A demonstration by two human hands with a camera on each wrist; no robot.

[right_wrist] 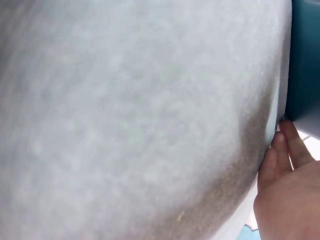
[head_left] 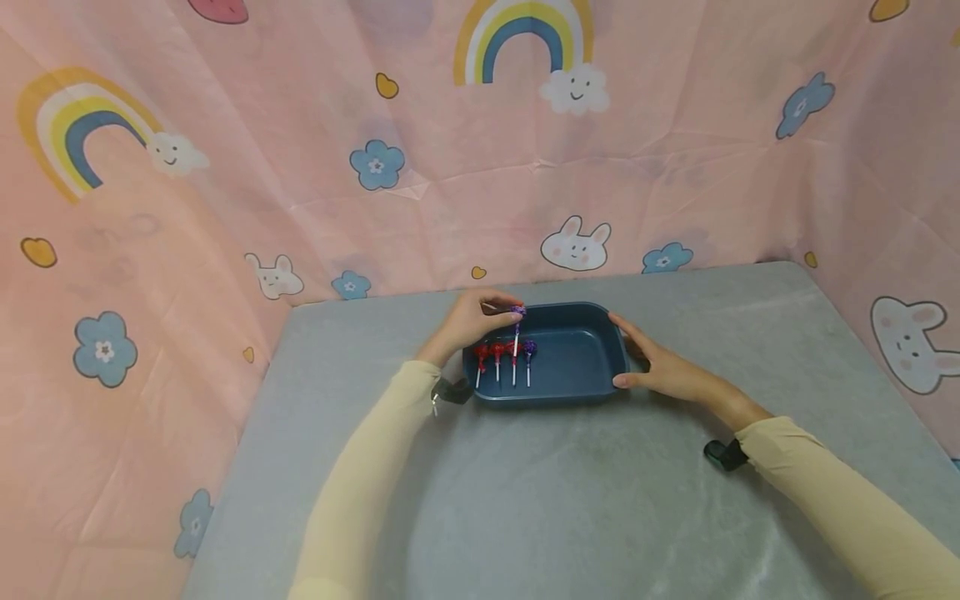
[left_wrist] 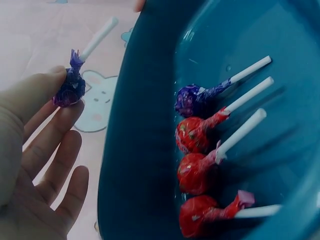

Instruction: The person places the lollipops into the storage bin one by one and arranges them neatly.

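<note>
My left hand [head_left: 474,318] pinches a purple-wrapped lollipop [left_wrist: 70,92] by its candy end between thumb and fingers, above the left part of a dark blue tray [head_left: 577,367]. The held lollipop's white stick points down in the head view. Inside the tray, along its left side, lie one purple lollipop [left_wrist: 189,101] and three red ones in a row: a red lollipop [left_wrist: 191,135], a second red lollipop [left_wrist: 194,172] and a third red lollipop [left_wrist: 196,215]. Against the tray's right end rests my right hand [head_left: 663,371], its fingers and thumb spread apart and touching the rim.
The tray stands on a grey table [head_left: 570,500] near its back edge. A pink patterned cloth [head_left: 465,183] hangs behind and at both sides. Dark straps with small devices sit at the left wrist [head_left: 453,391] and the right wrist [head_left: 726,455].
</note>
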